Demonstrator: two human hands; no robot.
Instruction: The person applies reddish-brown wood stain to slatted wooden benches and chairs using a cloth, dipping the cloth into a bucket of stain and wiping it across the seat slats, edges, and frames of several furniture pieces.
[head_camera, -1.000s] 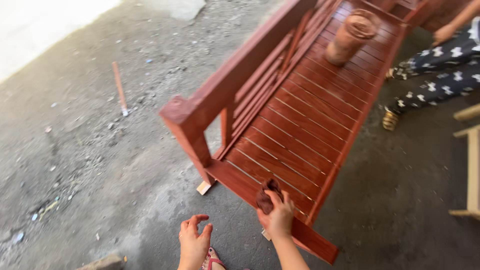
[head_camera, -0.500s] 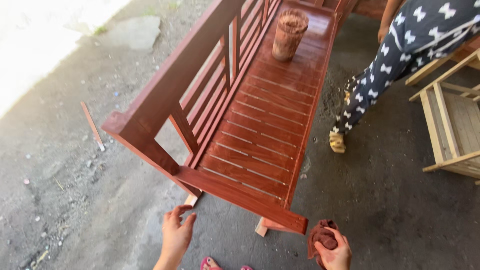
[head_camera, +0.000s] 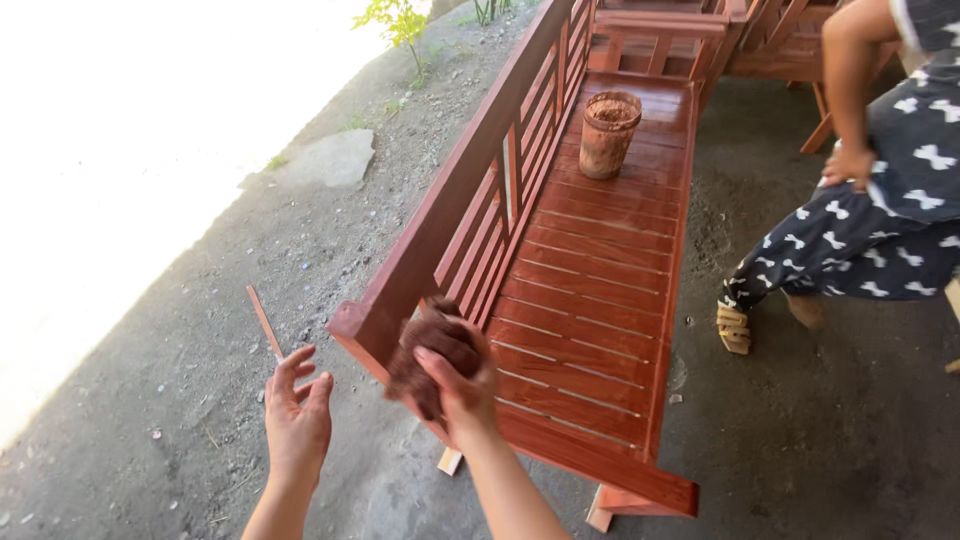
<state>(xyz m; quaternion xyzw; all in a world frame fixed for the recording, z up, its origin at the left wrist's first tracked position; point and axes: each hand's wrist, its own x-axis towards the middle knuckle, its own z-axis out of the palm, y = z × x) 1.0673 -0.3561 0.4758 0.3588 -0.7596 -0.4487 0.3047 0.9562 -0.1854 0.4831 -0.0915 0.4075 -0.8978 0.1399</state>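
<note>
Right hand (head_camera: 455, 375) is closing around a wadded, stain-soaked dark brown rag (head_camera: 432, 352), fingers wrapped over its top, and is pressing it against the near end of the top rail of the red-brown slatted wooden bench (head_camera: 590, 290). Left hand (head_camera: 297, 415) is hanging open beside it, fingers spread and slightly curled, holding nothing, over the ground. Judgement on doing this well: the rag is probably best kept bunched tight and drawn along the grain of the rail, with even pressure so that no streaks or pools are left at the corner; the free hand could be steadying the rail rather than idling. A stained plastic tub (head_camera: 608, 133), apparently holding the same brown finish, is standing upright on the seat slats toward the far end, well apart from the rag. The bench is sitting on small wooden blocks over rough grey concrete floor (head_camera: 800, 430). A thin wooden stick (head_camera: 265, 322) is lying on the gritty ground to the left, a flat stone (head_camera: 325, 160) farther off. Another person in dark patterned trousers (head_camera: 880, 240) is bending at the right; more wooden furniture is standing beyond.
</note>
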